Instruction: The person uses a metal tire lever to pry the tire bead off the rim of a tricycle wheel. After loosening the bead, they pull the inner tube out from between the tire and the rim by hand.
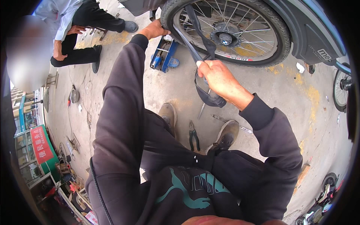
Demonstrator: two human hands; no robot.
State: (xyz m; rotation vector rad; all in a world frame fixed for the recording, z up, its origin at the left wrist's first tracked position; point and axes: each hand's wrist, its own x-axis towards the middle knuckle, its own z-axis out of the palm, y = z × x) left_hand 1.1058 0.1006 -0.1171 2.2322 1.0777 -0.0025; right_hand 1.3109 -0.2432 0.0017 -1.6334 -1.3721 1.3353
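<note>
Above me a spoked wheel with a black tire (284, 35) is held off the ground on a grey vehicle. My right hand (221, 80) is closed on a black inner tube (192, 49), pulled out in front of the wheel; part of it loops below my fist. One stretch of the tube runs to the wheel's left side, another up across the spokes. My left hand (154, 30) grips the tire's left edge, its fingertips partly hidden. A thin metal rod (201, 111) shows below the tube loop. Pliers with dark green handles (192, 137) lie between my shoes.
A blue floor jack (165, 56) sits below the wheel's left side. A long metal tool (219, 118) lies by my right shoe (228, 134). A person in black trousers (99, 18) sits at the upper left. A metal pan (75, 95) lies left; another wheel (341, 90) stands right.
</note>
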